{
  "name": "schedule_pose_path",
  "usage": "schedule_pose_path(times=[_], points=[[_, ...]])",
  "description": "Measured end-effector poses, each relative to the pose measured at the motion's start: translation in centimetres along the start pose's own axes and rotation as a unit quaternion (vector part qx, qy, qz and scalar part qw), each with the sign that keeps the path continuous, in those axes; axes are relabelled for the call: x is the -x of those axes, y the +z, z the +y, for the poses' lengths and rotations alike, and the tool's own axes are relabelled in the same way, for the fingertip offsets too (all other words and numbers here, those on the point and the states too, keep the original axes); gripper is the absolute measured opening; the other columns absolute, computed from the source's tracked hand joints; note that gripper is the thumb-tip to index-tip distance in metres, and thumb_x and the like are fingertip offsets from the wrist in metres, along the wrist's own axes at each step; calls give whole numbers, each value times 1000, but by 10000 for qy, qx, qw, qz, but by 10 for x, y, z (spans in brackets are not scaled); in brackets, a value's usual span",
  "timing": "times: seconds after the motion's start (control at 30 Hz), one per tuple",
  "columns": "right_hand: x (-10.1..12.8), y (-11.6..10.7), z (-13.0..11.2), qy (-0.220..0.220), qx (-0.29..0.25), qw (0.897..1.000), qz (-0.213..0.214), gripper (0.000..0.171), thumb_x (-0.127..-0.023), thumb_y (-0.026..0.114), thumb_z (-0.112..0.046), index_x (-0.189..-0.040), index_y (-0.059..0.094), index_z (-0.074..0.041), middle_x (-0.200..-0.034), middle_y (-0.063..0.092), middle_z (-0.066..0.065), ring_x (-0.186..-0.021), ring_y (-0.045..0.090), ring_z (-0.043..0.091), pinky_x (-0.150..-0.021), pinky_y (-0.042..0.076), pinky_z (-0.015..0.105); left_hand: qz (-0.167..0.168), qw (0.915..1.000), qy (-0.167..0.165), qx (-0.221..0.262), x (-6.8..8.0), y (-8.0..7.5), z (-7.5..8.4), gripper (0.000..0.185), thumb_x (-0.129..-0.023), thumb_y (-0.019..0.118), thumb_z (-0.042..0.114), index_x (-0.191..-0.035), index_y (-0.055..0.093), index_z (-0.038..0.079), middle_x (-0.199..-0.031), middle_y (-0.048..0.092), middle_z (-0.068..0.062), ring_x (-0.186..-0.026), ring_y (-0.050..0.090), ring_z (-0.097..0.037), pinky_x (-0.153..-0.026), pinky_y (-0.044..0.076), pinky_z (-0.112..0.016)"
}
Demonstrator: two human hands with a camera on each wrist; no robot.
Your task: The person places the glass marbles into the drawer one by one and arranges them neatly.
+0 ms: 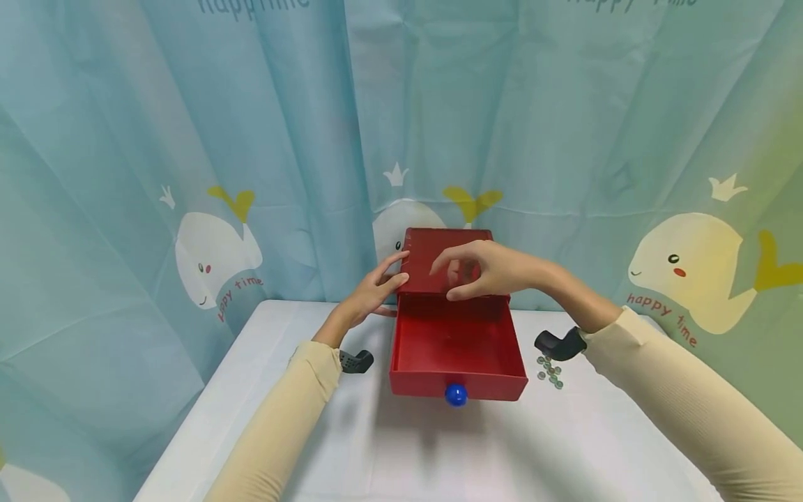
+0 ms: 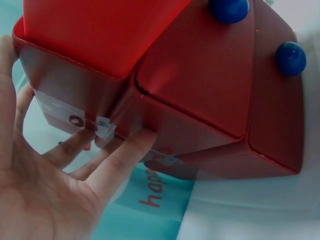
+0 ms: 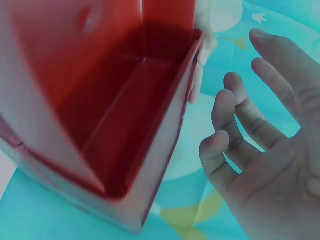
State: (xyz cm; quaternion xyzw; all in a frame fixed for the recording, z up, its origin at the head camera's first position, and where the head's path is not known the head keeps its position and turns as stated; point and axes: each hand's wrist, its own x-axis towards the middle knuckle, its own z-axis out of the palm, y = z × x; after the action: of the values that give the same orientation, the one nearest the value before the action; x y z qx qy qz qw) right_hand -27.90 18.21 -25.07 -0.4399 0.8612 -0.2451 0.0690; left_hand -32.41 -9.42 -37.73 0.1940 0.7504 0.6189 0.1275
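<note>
My left hand (image 1: 371, 293) rests against the left side of the red drawer box (image 1: 447, 259), which stands at the far middle of the white table (image 1: 439, 453), close to the curtain. My fingers (image 2: 125, 155) lie straight and spread along that side wall, touching it rather than curling round it; the thumb sits near the top edge. In the left wrist view the fingertips press just beside a small clear sticker on the box's wall.

My right hand (image 1: 479, 268) hovers above the pulled-out drawer (image 1: 456, 341), in front of the box's top. Its fingers (image 3: 235, 125) are loosely bent and apart, and they hold nothing; the right wrist view shows the palm open with the drawer's wall to its left, not touching it.

The drawer reaches out toward me, and its red inside looks bare. A blue knob (image 1: 456, 394) sits at the middle of its near face. The left wrist view shows two blue knobs (image 2: 290, 58) on the box's fronts.

To the right of the drawer, on the table, lies a small cluster of greenish beads (image 1: 550, 370), near my right wrist. Behind everything hangs a light blue curtain (image 1: 188, 139) printed with whales.
</note>
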Motion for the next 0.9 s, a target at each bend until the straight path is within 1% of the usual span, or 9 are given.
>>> schedule_pose_path(times=[0.1,0.17,0.33,0.4,0.53,0.73,0.83,0.9], points=[[8,-6,1,97,-30,9999,-1,38,-91,79,-23,-127,67,-24,-100,65,-3,-90,64,17,-75,60,39,21,10000,13,-1,0,-1,0,59,-103,58,40,-157,34,45,-157,42,-13,-138,49,-36,-89,57,-58],[14,-9,4,129,-20,9999,13,38,-92,79,-23,-128,67,-23,-99,65,-3,-86,64,17,-72,59,38,16,10000,18,-15,0,-1,0,59,-103,58,40,-157,34,45,-157,42,-13,-137,49,-36,-89,57,-58],[31,-16,14,229,-107,9996,127,38,-91,80,-22,-127,68,-16,-95,66,-2,-79,65,18,-70,58,34,15,10000,11,-22,0,0,3,60,-103,58,41,-158,34,45,-157,41,-13,-138,49,-36,-89,58,-57],[38,-17,18,215,-172,9994,196,37,-91,80,-21,-126,68,-14,-93,67,-2,-81,66,17,-73,59,34,23,10000,5,-16,0,0,4,60,-103,58,41,-158,34,45,-158,41,-14,-138,49,-36,-89,58,-57],[54,-20,24,246,-290,9987,349,34,-92,79,-18,-124,68,-16,-93,67,-1,-80,68,18,-74,58,33,19,10000,-4,-10,0,1,5,60,-103,59,40,-158,34,44,-158,41,-14,-138,49,-37,-88,58,-57],[78,-21,35,453,-412,9965,574,36,-93,78,-15,-127,68,-11,-94,68,2,-76,69,24,-70,59,31,-17,10000,5,34,-1,1,5,60,-103,59,38,-158,35,44,-158,40,-14,-138,48,-37,-89,58,-57],[88,-19,40,521,-381,9956,684,37,-93,78,-16,-127,67,-10,-93,67,2,-77,69,23,-69,59,30,-22,10000,12,54,-1,1,5,60,-103,59,38,-158,35,44,-158,40,-14,-138,48,-37,-89,58,-57],[95,-17,43,566,-385,9949,747,37,-93,78,-15,-127,67,-12,-93,67,1,-78,68,20,-68,59,30,-32,10000,5,53,0,1,5,60,-103,60,39,-158,35,44,-158,40,-14,-138,48,-36,-88,58,-56]])
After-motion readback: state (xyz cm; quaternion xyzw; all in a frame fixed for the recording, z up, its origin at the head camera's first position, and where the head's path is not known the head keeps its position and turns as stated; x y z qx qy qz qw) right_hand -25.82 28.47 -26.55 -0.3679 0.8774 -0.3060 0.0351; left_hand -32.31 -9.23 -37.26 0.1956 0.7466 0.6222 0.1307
